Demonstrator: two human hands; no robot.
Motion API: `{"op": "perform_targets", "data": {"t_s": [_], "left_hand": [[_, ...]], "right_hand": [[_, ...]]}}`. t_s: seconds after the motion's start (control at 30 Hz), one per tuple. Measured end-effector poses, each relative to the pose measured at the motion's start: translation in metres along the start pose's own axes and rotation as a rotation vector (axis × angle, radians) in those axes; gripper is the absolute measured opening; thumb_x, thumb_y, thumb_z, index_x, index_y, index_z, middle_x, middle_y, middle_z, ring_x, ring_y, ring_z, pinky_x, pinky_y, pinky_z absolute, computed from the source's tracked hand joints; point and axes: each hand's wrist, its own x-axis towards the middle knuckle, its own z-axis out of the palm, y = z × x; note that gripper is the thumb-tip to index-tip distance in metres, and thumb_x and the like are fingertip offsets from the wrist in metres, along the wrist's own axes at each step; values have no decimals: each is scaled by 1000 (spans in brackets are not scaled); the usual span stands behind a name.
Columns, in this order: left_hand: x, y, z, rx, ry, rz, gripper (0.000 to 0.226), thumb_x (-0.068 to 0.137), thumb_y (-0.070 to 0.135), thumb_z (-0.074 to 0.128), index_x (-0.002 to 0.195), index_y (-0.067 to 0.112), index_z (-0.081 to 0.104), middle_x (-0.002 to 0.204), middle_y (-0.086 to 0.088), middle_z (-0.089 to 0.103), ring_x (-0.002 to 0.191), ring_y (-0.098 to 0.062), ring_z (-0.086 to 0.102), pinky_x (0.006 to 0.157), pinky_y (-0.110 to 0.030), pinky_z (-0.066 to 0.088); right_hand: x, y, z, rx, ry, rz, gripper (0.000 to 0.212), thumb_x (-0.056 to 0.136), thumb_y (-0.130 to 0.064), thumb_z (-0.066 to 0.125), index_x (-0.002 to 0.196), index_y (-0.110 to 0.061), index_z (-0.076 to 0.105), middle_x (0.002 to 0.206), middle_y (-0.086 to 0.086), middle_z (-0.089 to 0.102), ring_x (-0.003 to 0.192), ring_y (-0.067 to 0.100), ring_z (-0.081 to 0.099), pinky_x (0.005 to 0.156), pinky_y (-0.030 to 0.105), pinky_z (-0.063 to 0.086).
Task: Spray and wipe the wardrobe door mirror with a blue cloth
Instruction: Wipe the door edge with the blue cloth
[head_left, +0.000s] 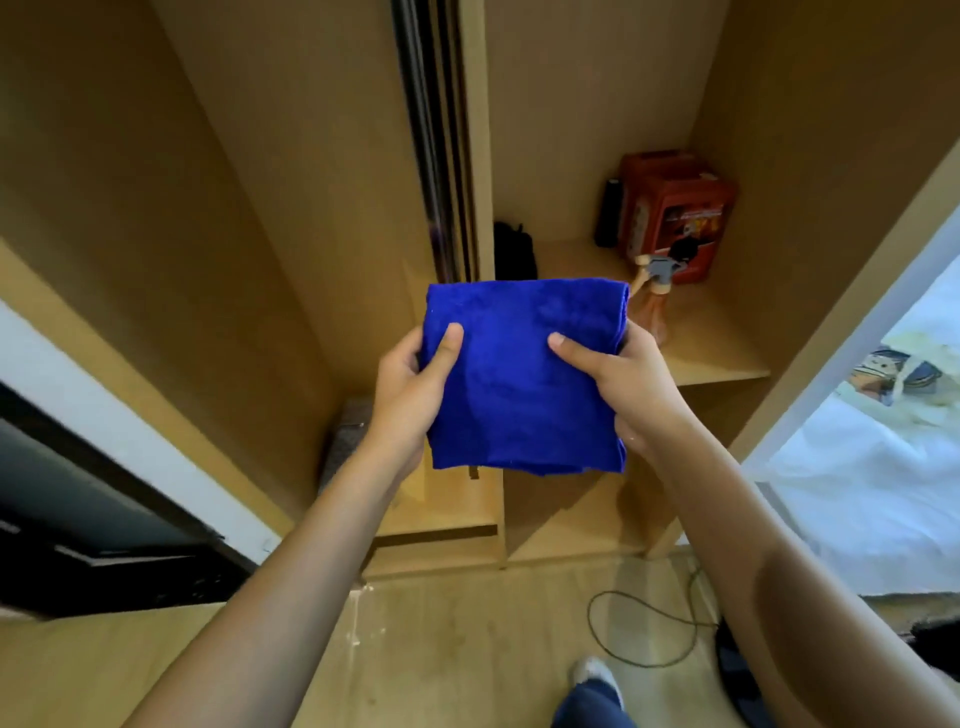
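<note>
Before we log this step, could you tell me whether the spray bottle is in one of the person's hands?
No, the spray bottle stands on the wardrobe shelf, while the left hand and right hand both grip the blue cloth.

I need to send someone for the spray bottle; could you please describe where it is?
Look in the open wardrobe's right compartment, on the shelf. The spray bottle stands near its front, before a red box. Alone there, it is see-through pinkish with a grey trigger head.

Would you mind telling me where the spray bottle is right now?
The spray bottle stands on the wardrobe shelf, right of centre in the head view, just behind the blue cloth's right edge and before the red box.
</note>
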Motion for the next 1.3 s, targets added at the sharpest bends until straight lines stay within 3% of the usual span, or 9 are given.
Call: {"op": "perform_targets", "data": {"t_s": [0.17, 0.33, 0.5, 0.6, 0.77, 0.9, 1.1, 1.3], "left_hand": [[6, 53, -21, -8, 75, 146, 17, 90, 37, 63, 101, 25, 67, 100, 10, 72, 93, -9, 68, 86, -36, 56], [25, 114, -27, -12, 156, 282, 13, 92, 39, 60, 97, 28, 65, 96, 13, 71, 89, -6, 67, 86, -36, 56], [47, 191, -24, -25, 258, 479, 25, 90, 43, 61, 97, 19, 65, 97, 3, 70, 92, -16, 66, 86, -43, 56], [60, 242, -22, -43, 324, 602, 32, 89, 43, 62, 98, 13, 64, 97, -1, 69, 89, -16, 65, 81, -34, 55], [82, 304, -21, -36, 349, 727, 36, 91, 45, 59, 98, 10, 63, 93, 1, 67, 77, -4, 61, 68, -17, 50], [95, 341, -23, -27, 373, 796, 36, 92, 45, 57, 100, 9, 62, 95, 0, 67, 79, -6, 59, 72, -23, 50], [110, 385, -22, -21, 383, 850, 33, 93, 45, 54, 101, 14, 61, 91, 6, 64, 81, -6, 59, 71, -20, 47], [131, 419, -18, -48, 421, 894, 42, 92, 46, 56, 102, 6, 61, 83, 6, 60, 75, -7, 56, 71, -24, 47]], "right_hand": [[2, -39, 41, -62, 37, -173, 23, 86, -21, 73, 103, -29, 61, 102, -9, 71, 89, 9, 71, 77, 34, 59], [18, -103, 64, -78, 7, -342, 27, 85, -21, 75, 107, -25, 62, 105, -7, 72, 92, 12, 71, 81, 41, 60], [31, -182, 86, -67, 3, -552, 24, 84, -21, 76, 103, -24, 62, 101, -8, 73, 89, 10, 71, 75, 33, 60], [38, -231, 97, -52, -5, -644, 22, 84, -21, 76, 100, -22, 63, 98, -8, 73, 86, 9, 72, 72, 30, 60], [55, -292, 113, -48, -7, -728, 24, 83, -25, 77, 102, -20, 64, 99, -6, 74, 86, 13, 72, 77, 39, 61], [64, -330, 125, -57, 8, -788, 28, 82, -29, 78, 104, -19, 65, 100, -5, 74, 88, 15, 72, 80, 42, 61], [73, -374, 137, -64, 36, -857, 32, 81, -33, 78, 107, -21, 63, 104, -6, 71, 93, 15, 69, 84, 41, 59], [81, -409, 144, -31, 51, -880, 35, 81, -34, 78, 109, -18, 63, 105, -5, 71, 93, 15, 69, 82, 37, 59]]}}
